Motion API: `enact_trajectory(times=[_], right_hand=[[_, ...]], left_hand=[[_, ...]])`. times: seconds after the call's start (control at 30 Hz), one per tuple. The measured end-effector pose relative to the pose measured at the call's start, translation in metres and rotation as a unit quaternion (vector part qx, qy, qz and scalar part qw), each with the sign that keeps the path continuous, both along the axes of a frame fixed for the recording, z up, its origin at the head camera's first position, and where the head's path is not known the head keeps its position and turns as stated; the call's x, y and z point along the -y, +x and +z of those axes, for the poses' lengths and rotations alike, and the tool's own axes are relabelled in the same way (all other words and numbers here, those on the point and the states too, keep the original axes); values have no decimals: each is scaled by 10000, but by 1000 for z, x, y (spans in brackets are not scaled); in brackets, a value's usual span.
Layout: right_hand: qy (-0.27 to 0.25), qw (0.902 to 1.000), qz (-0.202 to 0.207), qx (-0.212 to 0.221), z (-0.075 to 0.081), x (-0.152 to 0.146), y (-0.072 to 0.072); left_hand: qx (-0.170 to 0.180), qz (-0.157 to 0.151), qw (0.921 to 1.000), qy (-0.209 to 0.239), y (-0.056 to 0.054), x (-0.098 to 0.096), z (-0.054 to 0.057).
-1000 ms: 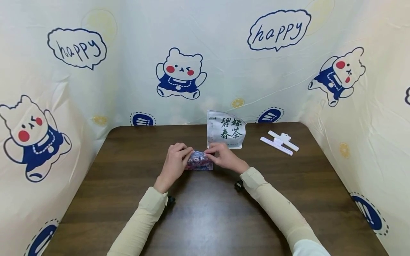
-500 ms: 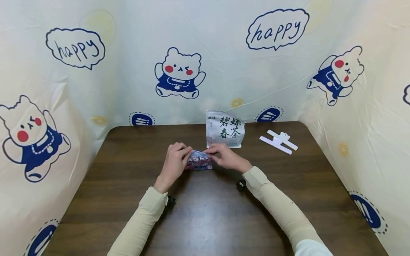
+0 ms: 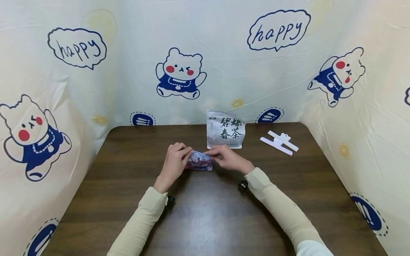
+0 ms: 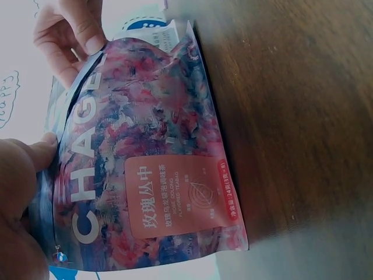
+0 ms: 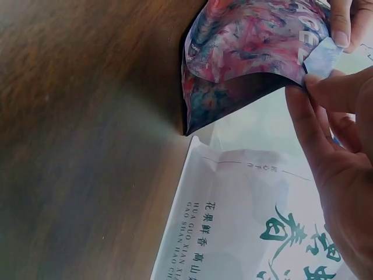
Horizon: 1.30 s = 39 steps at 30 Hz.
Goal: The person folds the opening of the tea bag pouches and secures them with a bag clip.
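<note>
A pink-and-blue patterned tea pouch [image 3: 200, 164] stands on the table between both hands, its printed front and label facing the left wrist view. My left hand [image 3: 174, 160] pinches the pouch's top edge at the left end. At the right end, my right hand [image 3: 227, 157] pinches the same edge between thumb and fingers. A pale blue flap [image 5: 323, 55] is bent over along the top, seen in the right wrist view. The pouch's side gusset bulges outward below my right fingertips. Behind my right hand stands a white tea pouch [image 3: 226, 129] with green characters.
Two white bag clips [image 3: 276, 145], [image 3: 289, 142] lie close together at the back right of the dark wooden table [image 3: 205, 220]. A printed cloth curtain [image 3: 134, 64] surrounds the table's back and sides.
My right hand and forearm have shifted slightly to the right. More of the pale flap shows over the pouch's front, covering part of the lettering. My left hand has stayed in place.
</note>
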State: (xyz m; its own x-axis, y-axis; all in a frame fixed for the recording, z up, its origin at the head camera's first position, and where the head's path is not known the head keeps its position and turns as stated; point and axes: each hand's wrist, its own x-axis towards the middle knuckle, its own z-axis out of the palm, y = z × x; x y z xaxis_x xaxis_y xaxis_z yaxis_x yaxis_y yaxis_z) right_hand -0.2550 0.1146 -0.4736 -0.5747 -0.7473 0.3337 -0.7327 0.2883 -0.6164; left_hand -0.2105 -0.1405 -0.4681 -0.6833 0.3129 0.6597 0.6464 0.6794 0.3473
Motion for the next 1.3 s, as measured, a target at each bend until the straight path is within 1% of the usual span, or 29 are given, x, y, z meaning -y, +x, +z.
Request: enact_trajectory(times=[0.1, 0.3, 0.53, 0.57, 0.63, 0.77, 0.83, 0.9, 1.0, 1.1, 1.17, 1.23, 1.3], right_hand=[[18, 10000, -35, -61, -1, -2, 1], [-95, 9999, -95, -48, -4, -4, 1], [-184, 9997, -162, 40, -4, -4, 1], [-198, 9996, -182, 73, -4, -5, 2], [-271, 9991, -201, 273, -4, -7, 3], [-416, 9967, -326, 620, 3, -16, 5], [-457, 9963, -395, 617, 9, -24, 5], [-408, 9967, -504, 481, 13, -35, 2], [-142, 9957, -785, 461, 16, -60, -3], [222, 9889, -1269, 742, 18, -96, -10], [408, 9804, -1704, 898, 18, -122, -17], [512, 9698, -2182, 967, 17, -148, -24], [635, 9578, -2666, 865, 14, -171, -31]], left_hand=[[-1, -7, 10000, 7, 1, -1, 0], [-87, -16, 10000, -13, 3, -3, 0], [14, -12, 10000, -37, 5, -4, 1], [24, -18, 10000, -23, 5, -4, 2], [20, -39, 10000, 2, 4, -3, 2], [-19, -149, 9998, 123, 2, -1, 1], [-20, -180, 9997, 177, 1, 0, 2], [-12, -162, 9996, 215, 1, 1, 2], [31, -120, 9996, 238, 1, 1, 2], [44, -97, 9997, 207, -1, 1, 1], [45, -94, 9997, 199, -2, 0, 0], [43, -97, 9997, 198, -3, -1, -1], [24, -104, 9997, 197, -4, -2, -1]])
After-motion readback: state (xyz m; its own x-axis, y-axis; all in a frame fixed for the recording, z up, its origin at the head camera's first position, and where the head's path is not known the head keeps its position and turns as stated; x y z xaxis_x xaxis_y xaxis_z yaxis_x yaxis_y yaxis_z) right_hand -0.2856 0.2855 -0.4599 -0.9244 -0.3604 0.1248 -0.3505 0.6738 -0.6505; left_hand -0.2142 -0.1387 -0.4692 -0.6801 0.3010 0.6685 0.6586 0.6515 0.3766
